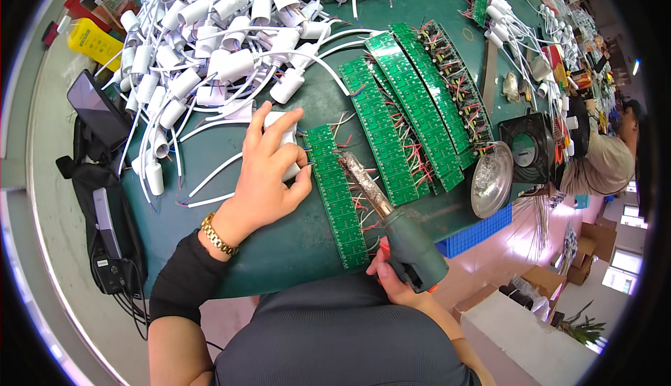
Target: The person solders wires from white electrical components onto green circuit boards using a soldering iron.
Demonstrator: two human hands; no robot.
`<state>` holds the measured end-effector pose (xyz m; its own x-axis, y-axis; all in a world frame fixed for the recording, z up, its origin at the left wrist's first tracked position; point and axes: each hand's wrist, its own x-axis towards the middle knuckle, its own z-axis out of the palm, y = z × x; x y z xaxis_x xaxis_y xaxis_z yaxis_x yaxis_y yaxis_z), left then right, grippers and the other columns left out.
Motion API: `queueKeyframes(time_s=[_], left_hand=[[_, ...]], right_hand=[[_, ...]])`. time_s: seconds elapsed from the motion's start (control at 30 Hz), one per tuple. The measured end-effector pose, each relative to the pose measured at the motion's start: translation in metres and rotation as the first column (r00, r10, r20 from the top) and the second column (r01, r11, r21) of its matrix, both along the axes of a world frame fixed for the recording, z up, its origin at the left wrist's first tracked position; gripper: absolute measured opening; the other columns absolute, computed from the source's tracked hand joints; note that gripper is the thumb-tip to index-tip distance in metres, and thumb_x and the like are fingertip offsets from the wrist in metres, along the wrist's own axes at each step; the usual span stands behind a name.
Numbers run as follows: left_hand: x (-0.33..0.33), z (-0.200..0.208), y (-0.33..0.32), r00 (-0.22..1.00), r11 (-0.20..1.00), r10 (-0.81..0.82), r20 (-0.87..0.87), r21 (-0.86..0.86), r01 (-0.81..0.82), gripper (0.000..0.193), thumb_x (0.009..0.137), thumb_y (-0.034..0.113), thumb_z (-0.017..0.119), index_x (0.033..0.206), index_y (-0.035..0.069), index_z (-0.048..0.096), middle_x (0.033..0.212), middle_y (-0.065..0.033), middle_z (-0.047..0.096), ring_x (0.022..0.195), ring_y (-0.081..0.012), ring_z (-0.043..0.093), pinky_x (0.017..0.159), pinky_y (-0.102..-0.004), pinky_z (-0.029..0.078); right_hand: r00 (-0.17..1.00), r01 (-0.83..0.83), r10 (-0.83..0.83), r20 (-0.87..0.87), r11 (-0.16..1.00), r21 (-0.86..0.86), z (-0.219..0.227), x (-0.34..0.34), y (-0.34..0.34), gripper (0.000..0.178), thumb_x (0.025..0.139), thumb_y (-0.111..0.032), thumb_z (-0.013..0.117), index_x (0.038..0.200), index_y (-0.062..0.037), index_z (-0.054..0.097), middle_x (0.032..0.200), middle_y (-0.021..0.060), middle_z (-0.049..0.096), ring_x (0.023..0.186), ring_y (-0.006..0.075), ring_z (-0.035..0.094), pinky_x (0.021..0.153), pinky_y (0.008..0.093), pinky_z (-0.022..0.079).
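Observation:
My left hand (pixel 268 166), with a gold watch on its wrist, is closed around a white plastic housing (pixel 280 126) at the upper left edge of a green circuit board strip (pixel 335 201). The thumb and fingers meet at the board's edge; the wire ends there are too small to make out. In my right hand (pixel 395 280) is a soldering gun (pixel 412 246) with a dark green body, red trigger parts and a worn metal barrel. Its tip points at the strip's upper right edge, where thin red and white wires stick out. Whether the tip touches the board I cannot tell.
White housings with cables (pixel 231 64) are heaped at the far left. Several more board strips (pixel 419 99) lie to the right, beside a metal dish (pixel 491 180) and a black fan (pixel 525 149). A phone (pixel 98 110) stands at the left; another person (pixel 604 152) sits far right.

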<state>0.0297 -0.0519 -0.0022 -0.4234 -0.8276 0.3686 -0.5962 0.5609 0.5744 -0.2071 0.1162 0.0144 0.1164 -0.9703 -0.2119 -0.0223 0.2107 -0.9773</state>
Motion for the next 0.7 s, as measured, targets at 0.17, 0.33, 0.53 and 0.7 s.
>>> queueKeyframes(time_s=[0.17, 0.33, 0.53, 0.7], left_hand=[[-0.003, 0.002, 0.001, 0.999, 0.999, -0.002, 0.04, -0.046, 0.003, 0.018, 0.066, 0.003, 0.073, 0.073, 0.009, 0.057, 0.139, -0.0136, 0.049, 0.136, -0.0453, 0.031, 0.106, -0.0542, 0.028], [0.0, 0.003, 0.0, 0.998, 1.0, -0.009, 0.059, 0.029, 0.007, 0.018, 0.067, 0.0, 0.069, 0.074, 0.008, 0.056, 0.14, -0.0144, 0.05, 0.14, -0.0421, 0.03, 0.109, -0.0501, 0.026], [-0.001, 0.002, 0.0, 0.998, 1.0, -0.028, 0.049, 0.004, 0.028, 0.017, 0.067, 0.001, 0.068, 0.074, 0.008, 0.055, 0.137, -0.0132, 0.054, 0.139, -0.0409, 0.033, 0.107, -0.0489, 0.027], [-0.003, 0.003, 0.001, 0.998, 1.0, -0.022, 0.063, 0.006, 0.021, 0.016, 0.067, 0.001, 0.068, 0.074, 0.008, 0.054, 0.134, -0.0121, 0.057, 0.138, -0.0414, 0.034, 0.106, -0.0491, 0.028]], right_hand=[[0.995, -0.054, 0.052, -0.09, 0.998, -0.028, -0.01, -0.007, 0.005, 0.04, 0.089, -0.013, 0.063, 0.125, -0.0028, 0.048, 0.09, 0.004, 0.056, 0.077, 0.0153, 0.059, 0.069, 0.0307, 0.051], [0.967, -0.172, 0.149, -0.205, 0.98, -0.103, 0.001, -0.006, -0.009, 0.034, 0.088, -0.011, 0.064, 0.118, -0.0008, 0.051, 0.088, 0.005, 0.058, 0.077, 0.015, 0.058, 0.072, 0.0312, 0.051], [0.963, -0.172, 0.143, -0.228, 0.978, -0.116, -0.007, -0.01, -0.003, 0.033, 0.088, -0.011, 0.065, 0.116, -0.0008, 0.052, 0.087, 0.0057, 0.059, 0.078, 0.0151, 0.059, 0.073, 0.0306, 0.051], [0.97, -0.133, 0.11, -0.217, 0.987, -0.093, -0.01, -0.009, 0.0, 0.032, 0.088, -0.014, 0.065, 0.114, -0.0007, 0.053, 0.086, 0.0064, 0.06, 0.077, 0.0154, 0.06, 0.071, 0.0305, 0.05]])
